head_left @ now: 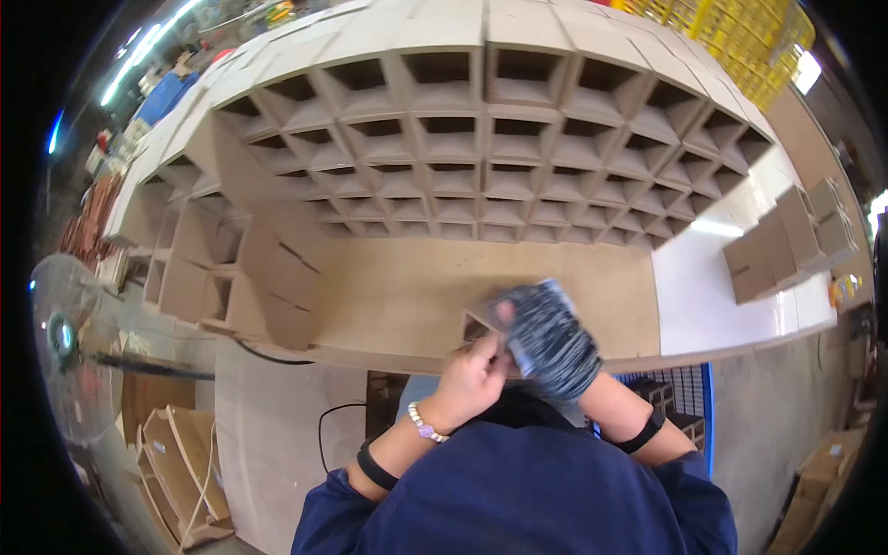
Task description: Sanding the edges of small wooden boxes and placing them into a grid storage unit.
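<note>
A small brown cardboard box (474, 326) is at the front edge of the worktable, its open end partly showing and the rest hidden by my hands. My left hand (474, 379), bare and with a beaded bracelet at the wrist, pinches the near side of the box with bent fingers. On the box's right side is my right hand (552, 340), in a grey-and-black knitted glove with a bare thumb tip showing. Its fingers curl over the box and are slightly blurred.
Stacked open cardboard boxes (444, 129) form a wall along the table's far side, with more at the left (217, 250). Several folded cartons (786, 236) stand on the white surface at right. A fan (69, 342) is at far left; a blue crate (708, 407) sits below the table.
</note>
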A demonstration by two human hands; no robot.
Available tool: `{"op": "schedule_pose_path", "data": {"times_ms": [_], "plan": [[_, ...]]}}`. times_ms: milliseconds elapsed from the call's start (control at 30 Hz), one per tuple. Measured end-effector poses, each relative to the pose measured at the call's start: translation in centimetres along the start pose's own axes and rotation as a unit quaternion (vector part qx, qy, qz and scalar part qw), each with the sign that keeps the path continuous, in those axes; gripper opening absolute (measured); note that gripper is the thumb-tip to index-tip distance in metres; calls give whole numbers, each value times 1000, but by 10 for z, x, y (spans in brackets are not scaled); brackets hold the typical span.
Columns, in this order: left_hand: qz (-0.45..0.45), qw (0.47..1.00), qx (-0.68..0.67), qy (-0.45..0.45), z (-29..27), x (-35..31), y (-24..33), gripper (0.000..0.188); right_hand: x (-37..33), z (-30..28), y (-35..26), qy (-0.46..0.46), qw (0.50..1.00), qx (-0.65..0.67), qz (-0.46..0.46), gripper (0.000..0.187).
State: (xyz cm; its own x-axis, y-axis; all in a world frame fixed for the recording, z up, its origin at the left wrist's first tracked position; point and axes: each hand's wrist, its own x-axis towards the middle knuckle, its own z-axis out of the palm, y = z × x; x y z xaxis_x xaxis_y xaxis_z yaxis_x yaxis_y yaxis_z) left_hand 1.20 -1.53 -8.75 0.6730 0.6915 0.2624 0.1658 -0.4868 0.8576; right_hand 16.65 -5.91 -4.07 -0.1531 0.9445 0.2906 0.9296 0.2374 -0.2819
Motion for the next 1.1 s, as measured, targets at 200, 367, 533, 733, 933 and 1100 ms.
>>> {"op": "schedule_pose_path", "data": {"times_ms": [200,367,533,733,933,1100], "plan": [[-91,948,-302,46,1,8,-6,29,-38,38,78,22,979,-179,99,59],[-165,933,-316,56,-18,8,-9,36,-26,18,58,73,993,-39,85,65],[-57,996,-10,68,-13,9,8,41,-14,5,37,129,988,55,70,62],[81,987,103,92,9,5,-3,37,6,11,-8,48,998,6,-36,38],[8,994,107,23,6,3,1,24,-17,26,62,71,994,-72,40,44],[36,995,62,67,8,7,1,16,-7,7,-7,13,994,-52,-94,42]]}}
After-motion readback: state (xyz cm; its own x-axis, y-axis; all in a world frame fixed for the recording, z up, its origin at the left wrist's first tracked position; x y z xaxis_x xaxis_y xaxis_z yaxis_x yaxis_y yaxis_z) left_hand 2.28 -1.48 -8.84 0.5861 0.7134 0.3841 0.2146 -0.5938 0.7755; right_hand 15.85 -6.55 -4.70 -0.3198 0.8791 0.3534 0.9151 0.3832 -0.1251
